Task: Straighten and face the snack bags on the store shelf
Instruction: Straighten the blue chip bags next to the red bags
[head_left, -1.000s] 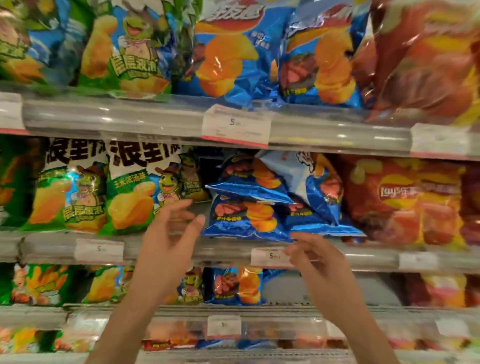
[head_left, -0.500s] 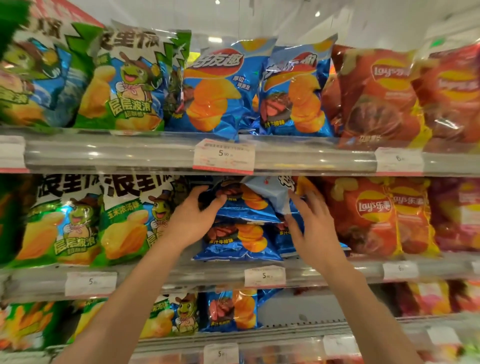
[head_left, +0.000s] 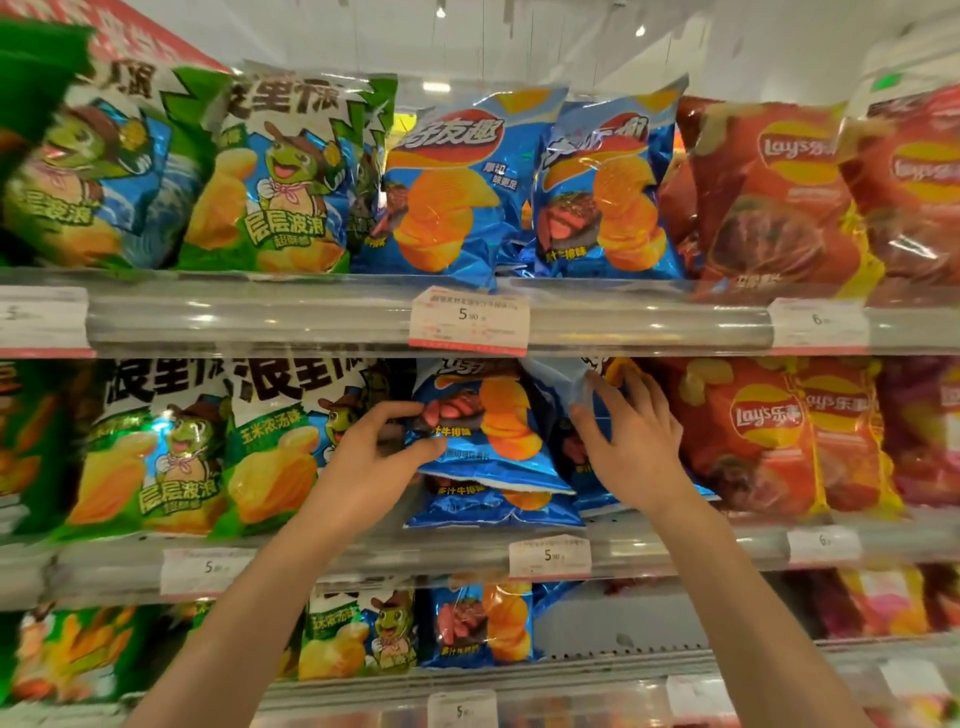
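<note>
The left hand (head_left: 382, 449) pinches the left edge of a blue chip bag (head_left: 480, 423) on the middle shelf (head_left: 675, 545), thumb under and fingers over the edge, palm turned inward. The right hand (head_left: 631, 441) is spread, fingers pointing up and left, pressed flat against a second blue bag (head_left: 558, 387) that leans just beside the first. Both forearms rise from the lower edge of the view and converge on this blue section.

The pinched bag stands tilted on top of a third blue bag (head_left: 493, 506) lying flat at the shelf's front lip; so three blue bags are told apart here, and any behind them are hidden. Left of them stand two green bags (head_left: 208, 447) with a cartoon figure, upright and facing out. Right of the hands stand two red bags (head_left: 769, 431) clearly, with a blurred one further right.

On the top shelf (head_left: 311, 317) are two green bags, two blue and two red, all upright. A price tag (head_left: 469, 322) hangs on its rail just above the hands, and another (head_left: 550, 557) sits on the middle rail below them
</note>
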